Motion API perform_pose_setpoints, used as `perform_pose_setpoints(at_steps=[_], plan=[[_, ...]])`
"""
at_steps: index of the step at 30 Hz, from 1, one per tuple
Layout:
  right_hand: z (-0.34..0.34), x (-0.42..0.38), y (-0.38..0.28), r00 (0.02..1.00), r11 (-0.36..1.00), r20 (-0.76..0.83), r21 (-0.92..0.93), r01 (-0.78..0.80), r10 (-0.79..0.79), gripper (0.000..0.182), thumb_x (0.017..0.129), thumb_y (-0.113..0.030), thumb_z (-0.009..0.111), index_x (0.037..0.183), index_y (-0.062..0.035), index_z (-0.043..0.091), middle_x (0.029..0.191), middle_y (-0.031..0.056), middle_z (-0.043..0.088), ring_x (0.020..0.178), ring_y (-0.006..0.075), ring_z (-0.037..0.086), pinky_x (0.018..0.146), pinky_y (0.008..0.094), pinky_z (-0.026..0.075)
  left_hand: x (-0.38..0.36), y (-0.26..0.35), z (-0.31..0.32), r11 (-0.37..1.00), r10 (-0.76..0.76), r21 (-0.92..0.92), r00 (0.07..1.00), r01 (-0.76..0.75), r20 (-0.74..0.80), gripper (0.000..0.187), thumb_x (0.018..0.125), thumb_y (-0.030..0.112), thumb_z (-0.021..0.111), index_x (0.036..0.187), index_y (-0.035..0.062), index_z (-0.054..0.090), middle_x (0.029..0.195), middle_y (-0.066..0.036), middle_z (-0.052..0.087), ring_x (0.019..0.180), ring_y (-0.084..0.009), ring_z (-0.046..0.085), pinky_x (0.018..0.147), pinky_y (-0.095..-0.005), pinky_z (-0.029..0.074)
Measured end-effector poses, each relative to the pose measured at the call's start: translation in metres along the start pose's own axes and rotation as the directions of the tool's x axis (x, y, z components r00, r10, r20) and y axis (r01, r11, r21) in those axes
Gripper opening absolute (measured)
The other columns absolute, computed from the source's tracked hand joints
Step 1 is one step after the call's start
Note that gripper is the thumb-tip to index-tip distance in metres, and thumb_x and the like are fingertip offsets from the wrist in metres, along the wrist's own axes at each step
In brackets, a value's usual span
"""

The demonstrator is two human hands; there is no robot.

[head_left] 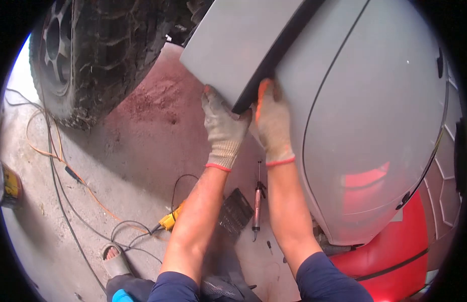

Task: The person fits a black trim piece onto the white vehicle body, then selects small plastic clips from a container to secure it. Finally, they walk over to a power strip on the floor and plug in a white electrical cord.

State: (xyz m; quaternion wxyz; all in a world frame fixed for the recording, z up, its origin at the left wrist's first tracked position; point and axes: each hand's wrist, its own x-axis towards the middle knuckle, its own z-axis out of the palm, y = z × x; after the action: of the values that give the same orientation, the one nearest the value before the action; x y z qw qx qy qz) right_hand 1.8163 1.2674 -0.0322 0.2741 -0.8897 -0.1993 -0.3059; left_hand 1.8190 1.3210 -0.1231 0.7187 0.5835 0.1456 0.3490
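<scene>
Both forearms reached up and forward from dark blue sleeves, slanting inward so that the two gloved hands came close together at the lower end of a grey panel with a black edge strip. The left hand was raised in line with its forearm, its wrist nearly straight, at the panel's bottom corner; an orange-tipped digit pointed upward against the lower edge, while the other fingers were partly hidden, so whether they were clamped on the panel could not be told. The right hand stood just beside it, on the other side of the strip, with an orange-coated digit stretched upward along the black edge and the back of the glove toward the viewer; the rest of its fingers were tucked out of sight, and their grip could not be told either. Both elbows looked only slightly bent. The panel slanted from the upper right down to the hands, between a big treaded tyre on the left and the grey vehicle body on the right. Beneath the arms, a yellow power tool, a black tool case and a long-barrelled gun lay on the dusty floor.
</scene>
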Motion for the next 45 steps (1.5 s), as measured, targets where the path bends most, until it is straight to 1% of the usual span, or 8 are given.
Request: perform_pose_setpoints(at_steps=[3, 5, 8, 9, 20, 30, 34, 45], plan=[[-0.024, -0.017, -0.01, 0.942, 0.712, 0.185, -0.618, 0.333, -0.28, 0.056, 0.103, -0.039, 0.06, 0.143, 0.0012, 0.053, 0.103, 0.0122, 0.071, 0.084, 0.0217, 0.065, 0.078, 0.0343, 0.052, -0.003, 0.001, 0.001, 0.992, -0.031, -0.121, 0.999, 0.035, 0.036, 0.119, 0.071, 0.033, 0.089, 0.159, -0.0017, 0.017, 0.154, -0.04, 0.031, 0.131, -0.057, 0.05, 0.105, -0.0522, 0.052], [-0.02, -0.022, -0.037, 0.938, 0.924, 0.12, -0.249, -0.29, 0.326, 0.054, 0.1, -0.032, 0.062, 0.142, 0.0026, 0.053, 0.11, 0.0218, 0.071, 0.096, 0.034, 0.07, 0.085, 0.0415, 0.053, -0.002, 0.002, 0.001, 0.995, -0.029, -0.098, 1.0, 0.03, 0.007, 0.118, 0.074, 0.029, 0.087, 0.162, 0.0009, 0.014, 0.158, -0.037, 0.029, 0.128, -0.0565, 0.053, 0.104, -0.0511, 0.053], [-0.027, -0.005, -0.08, 0.766, 0.81, 0.268, -0.132, -0.571, 0.584, 0.054, 0.1, -0.031, 0.062, 0.141, 0.003, 0.053, 0.125, 0.0273, 0.067, 0.12, 0.044, 0.063, 0.1, 0.0458, 0.049, -0.002, 0.007, -0.002, 0.999, -0.051, -0.009, 0.998, 0.051, 0.039, 0.116, 0.077, 0.028, 0.086, 0.164, 0.0051, 0.013, 0.16, -0.037, 0.026, 0.13, -0.0558, 0.052, 0.106, -0.0511, 0.052], [-0.025, -0.005, -0.059, 0.908, 0.938, 0.245, -0.16, -0.308, 0.34, 0.057, 0.1, -0.031, 0.063, 0.144, 0.0031, 0.05, 0.131, 0.029, 0.064, 0.128, 0.0407, 0.06, 0.105, 0.0432, 0.047, -0.001, 0.003, 0.004, 0.996, 0.056, 0.073, 0.998, -0.053, -0.041, 0.118, 0.078, 0.026, 0.085, 0.165, 0.0113, 0.007, 0.161, -0.037, 0.023, 0.13, -0.0557, 0.052, 0.105, -0.0512, 0.052], [0.0, -0.004, -0.034, 0.992, 0.981, 0.091, -0.182, -0.065, 0.083, 0.051, 0.096, -0.027, 0.067, 0.135, 0.0024, 0.056, 0.128, 0.0245, 0.066, 0.119, 0.0404, 0.063, 0.098, 0.0443, 0.049, 0.012, 0.018, -0.014, 0.994, -0.107, -0.023, 0.984, 0.111, 0.145, 0.105, 0.085, 0.027, 0.077, 0.165, 0.0125, 0.009, 0.163, -0.036, 0.02, 0.122, -0.0574, 0.057, 0.1, -0.0536, 0.054], [-0.028, 0.01, -0.089, 0.953, 0.972, 0.196, -0.093, -0.216, 0.231, 0.064, 0.096, -0.032, 0.068, 0.143, 0.0076, 0.049, 0.137, 0.0293, 0.061, 0.127, 0.0407, 0.061, 0.106, 0.0434, 0.049, -0.003, 0.019, -0.07, 0.99, -0.041, 0.142, 0.96, 0.002, 0.277, 0.112, 0.078, 0.025, 0.086, 0.163, 0.0007, 0.017, 0.165, -0.025, 0.028, 0.151, -0.0375, 0.035, 0.121, -0.0402, 0.034], [-0.052, 0.079, -0.152, 0.986, 0.984, -0.025, -0.076, 0.164, -0.166, 0.066, 0.09, -0.031, 0.072, 0.141, 0.0047, 0.049, 0.128, 0.0306, 0.064, 0.118, 0.0442, 0.063, 0.104, 0.0472, 0.049, -0.014, 0.004, -0.093, 0.988, -0.009, 0.15, 0.941, -0.045, 0.338, 0.115, 0.075, 0.025, 0.089, 0.162, 0.0003, 0.019, 0.165, -0.025, 0.03, 0.152, -0.0351, 0.034, 0.122, -0.039, 0.033], [0.031, 0.175, -0.187, 0.826, 0.96, -0.547, -0.278, -0.023, -0.139, 0.107, 0.087, -0.055, 0.075, 0.157, 0.006, 0.021, 0.139, 0.0318, 0.049, 0.124, 0.0458, 0.056, 0.106, 0.0481, 0.048, 0.012, 0.009, -0.162, 0.987, -0.123, 0.143, 0.934, 0.079, 0.335, 0.106, 0.082, 0.022, 0.083, 0.163, 0.0008, 0.018, 0.161, -0.024, 0.039, 0.142, -0.0368, 0.049, 0.115, -0.0427, 0.043]])
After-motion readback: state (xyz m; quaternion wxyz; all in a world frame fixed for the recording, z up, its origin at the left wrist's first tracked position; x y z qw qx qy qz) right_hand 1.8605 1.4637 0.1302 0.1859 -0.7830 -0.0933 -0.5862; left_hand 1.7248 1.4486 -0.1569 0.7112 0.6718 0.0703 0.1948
